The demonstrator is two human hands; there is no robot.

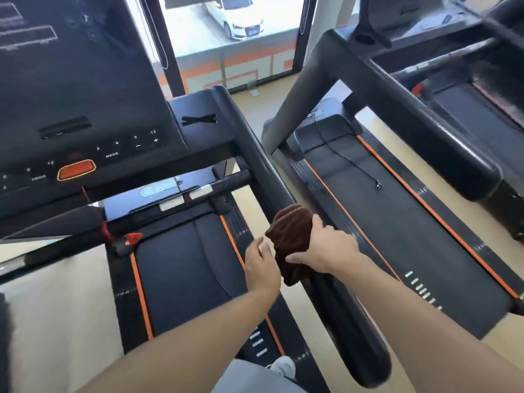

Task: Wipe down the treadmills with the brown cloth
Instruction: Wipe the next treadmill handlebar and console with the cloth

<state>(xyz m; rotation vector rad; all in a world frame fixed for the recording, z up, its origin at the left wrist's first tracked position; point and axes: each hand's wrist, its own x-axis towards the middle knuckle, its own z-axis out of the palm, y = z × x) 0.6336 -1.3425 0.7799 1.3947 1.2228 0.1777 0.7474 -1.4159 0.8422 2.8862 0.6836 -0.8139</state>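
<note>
The brown cloth point(289, 236) is draped over the right handrail point(255, 154) of the near black treadmill point(181, 268). My right hand point(326, 248) grips the cloth around the rail, thumb on the near side, fingers over the top. Just left of the cloth, my left hand point(261, 262) hovers with loosely curled fingers and holds nothing; whether its fingertips touch the cloth is unclear. A second treadmill point(397, 222) stands to the right, with its own handrail point(411, 114).
The near treadmill's console point(76, 89) with a red stop button point(76, 169) rises at the upper left. A red safety clip point(131, 239) hangs below it. A black cord point(354, 165) lies on the right treadmill's belt. A window with a white car point(235, 18) is ahead.
</note>
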